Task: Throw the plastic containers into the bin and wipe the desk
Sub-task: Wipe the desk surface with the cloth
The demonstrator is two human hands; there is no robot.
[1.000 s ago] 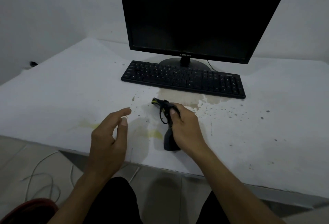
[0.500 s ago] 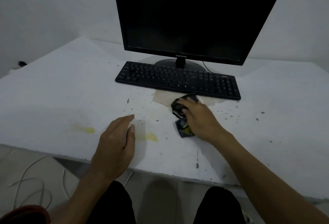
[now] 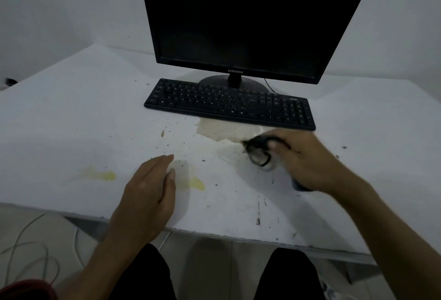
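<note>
My right hand (image 3: 307, 160) is shut on a dark bunched cloth (image 3: 259, 153), blurred by motion, pressed on the white desk (image 3: 71, 132) just in front of the keyboard's right half. The cloth lies at the right edge of a beige spill (image 3: 224, 130). My left hand (image 3: 150, 194) lies flat on the desk near its front edge, fingers together, holding nothing. Two yellow stains, one (image 3: 100, 175) left of that hand and one (image 3: 195, 184) right of it, mark the desk. Dark specks are scattered across the middle. No plastic container is in view.
A black keyboard (image 3: 229, 105) and a black monitor (image 3: 238, 18) stand at the back middle. The rim of a red bin (image 3: 23, 290) shows at the bottom left on the floor, with loose cables (image 3: 28, 252) beside it. My knees are under the front edge.
My right hand has moved rightward and toward the keyboard with the cloth pressed on the desk. My left hand has lowered flat onto the desk.
</note>
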